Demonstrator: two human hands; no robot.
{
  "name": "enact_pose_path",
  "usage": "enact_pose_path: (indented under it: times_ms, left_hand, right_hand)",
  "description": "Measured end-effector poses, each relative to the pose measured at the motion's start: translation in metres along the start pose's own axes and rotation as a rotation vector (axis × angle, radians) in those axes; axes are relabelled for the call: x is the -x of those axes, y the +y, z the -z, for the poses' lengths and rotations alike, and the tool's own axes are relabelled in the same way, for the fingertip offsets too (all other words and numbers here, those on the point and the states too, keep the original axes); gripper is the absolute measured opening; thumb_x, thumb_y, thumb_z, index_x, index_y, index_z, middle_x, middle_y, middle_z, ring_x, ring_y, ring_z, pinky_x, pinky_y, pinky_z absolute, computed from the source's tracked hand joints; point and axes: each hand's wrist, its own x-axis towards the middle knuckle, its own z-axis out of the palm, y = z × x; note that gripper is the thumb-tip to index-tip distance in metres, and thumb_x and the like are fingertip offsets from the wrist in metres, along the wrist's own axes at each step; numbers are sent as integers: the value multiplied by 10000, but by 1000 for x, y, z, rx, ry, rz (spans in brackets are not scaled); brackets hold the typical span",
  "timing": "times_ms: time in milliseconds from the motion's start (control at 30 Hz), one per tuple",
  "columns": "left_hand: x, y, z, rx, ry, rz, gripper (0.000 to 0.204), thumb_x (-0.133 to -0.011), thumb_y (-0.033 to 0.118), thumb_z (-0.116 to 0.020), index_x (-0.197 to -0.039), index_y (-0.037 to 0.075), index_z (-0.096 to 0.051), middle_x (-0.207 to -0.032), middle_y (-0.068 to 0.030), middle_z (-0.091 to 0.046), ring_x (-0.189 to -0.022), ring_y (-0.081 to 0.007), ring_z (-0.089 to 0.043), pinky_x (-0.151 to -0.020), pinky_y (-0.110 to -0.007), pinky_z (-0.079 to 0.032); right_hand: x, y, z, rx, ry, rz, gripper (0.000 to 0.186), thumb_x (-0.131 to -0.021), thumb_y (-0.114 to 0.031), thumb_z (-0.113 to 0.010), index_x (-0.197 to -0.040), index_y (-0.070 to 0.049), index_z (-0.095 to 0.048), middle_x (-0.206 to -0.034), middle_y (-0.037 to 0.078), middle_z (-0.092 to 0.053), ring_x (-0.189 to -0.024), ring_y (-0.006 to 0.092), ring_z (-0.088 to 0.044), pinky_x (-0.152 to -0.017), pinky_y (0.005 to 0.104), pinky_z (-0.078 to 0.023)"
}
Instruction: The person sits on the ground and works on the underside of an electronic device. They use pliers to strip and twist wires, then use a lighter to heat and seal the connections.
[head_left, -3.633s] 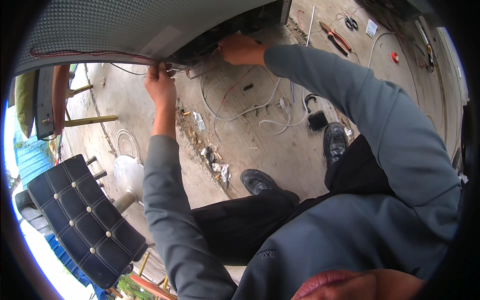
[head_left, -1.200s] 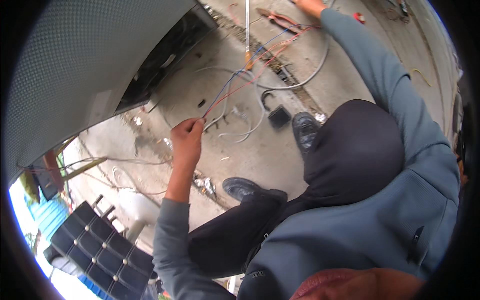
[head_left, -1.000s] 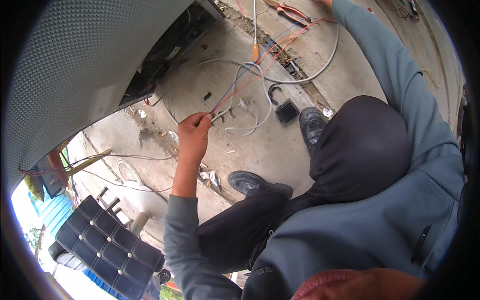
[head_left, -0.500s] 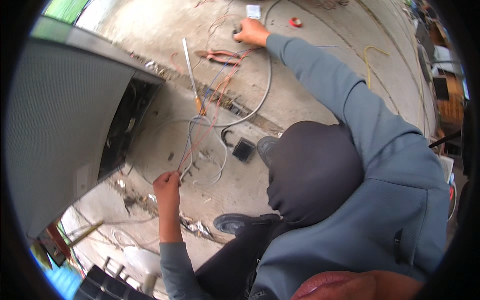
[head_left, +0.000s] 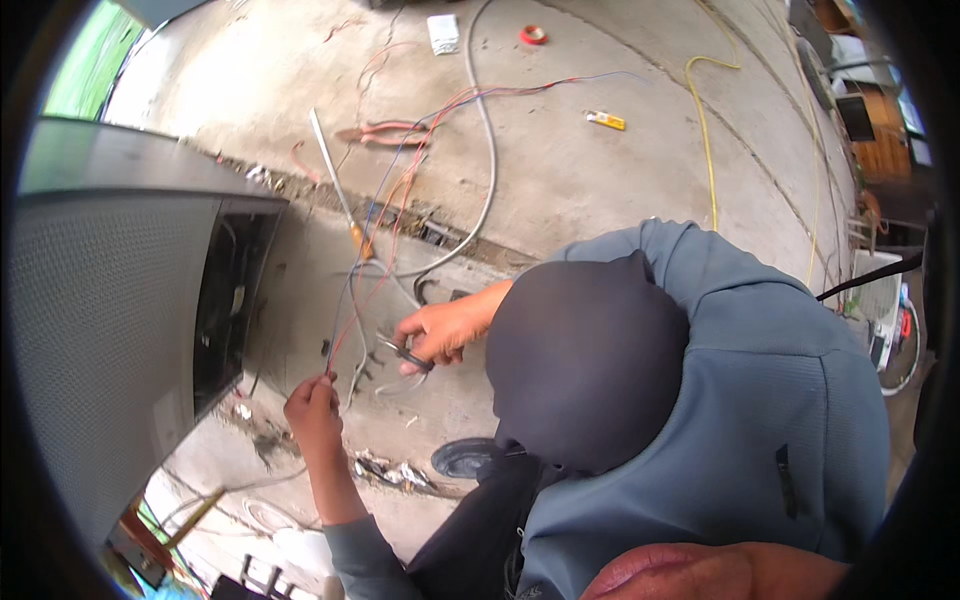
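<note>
My left hand (head_left: 315, 405) is closed, pinching the ends of thin red and blue wires (head_left: 372, 222) between thumb and fingers. Those wires run up across the concrete and cross a grey cable (head_left: 492, 160). To the right of it, before my bent knee, my right hand (head_left: 440, 330) is wrapped round small scissors (head_left: 408, 355); their dark handles show at the fingers and a short silver tip points toward the wires. Pliers with pinkish-red handles (head_left: 395, 132) lie farther off. A long metal blade or rod with an orange handle (head_left: 358, 238) lies beside the wires.
A large mesh-faced panel with a dark frame (head_left: 110, 320) stands at the left. On the concrete floor are red tape (head_left: 533, 35), a white packet (head_left: 443, 34), a yellow lighter-like object (head_left: 606, 120) and a yellow cord (head_left: 703, 130). A debris-filled groove (head_left: 440, 232) crosses the floor.
My right hand has come back from the far floor toward my left hand, carrying the scissors. The left hand still pinches the wires. My head view has shifted, and the yellow lighter-like object now shows.
</note>
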Motion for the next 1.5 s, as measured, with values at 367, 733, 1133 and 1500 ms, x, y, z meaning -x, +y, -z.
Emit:
enact_pose_path:
  times_ms: [367,733,1133,1500]
  left_hand:
    - [13,4,-7,48,-13,-21,205,-890,120,-633,-944,-50,-734,-648,7,-581,-568,-51,-465,-527,-218,-332]
    - [15,2,-5,80,-66,-19,200,-890,95,-626,-976,-55,-726,-666,8,-593,-570,-48,-461,-521,-211,-322]
    - [22,11,-2,169,-63,52,202,-896,87,-625,-1004,-56,-719,-625,46,-506,-532,-28,-375,-492,-203,-258]
    - [23,9,1,-14,-195,30,225,-902,95,-604,-1037,-39,-725,-656,36,-542,-566,-27,-421,-505,-207,-296]
  right_hand:
    - [-45,9,10,-203,-86,-11,498,-918,-379,-722,-1337,-143,-594,-946,-13,-629,-654,51,-544,-600,239,-484]
    - [-49,6,19,-327,-126,13,512,-955,-398,-676,-1368,-116,-567,-938,-8,-632,-657,45,-520,-604,246,-473]
    - [-40,19,-1,9,-235,-22,549,-968,-438,-623,-1393,-102,-537,-1055,45,-658,-718,86,-525,-649,268,-490]
    - [-51,-5,19,0,-124,174,509,-945,-365,-688,-1349,-73,-584,-893,-29,-613,-699,47,-494,-595,228,-424]
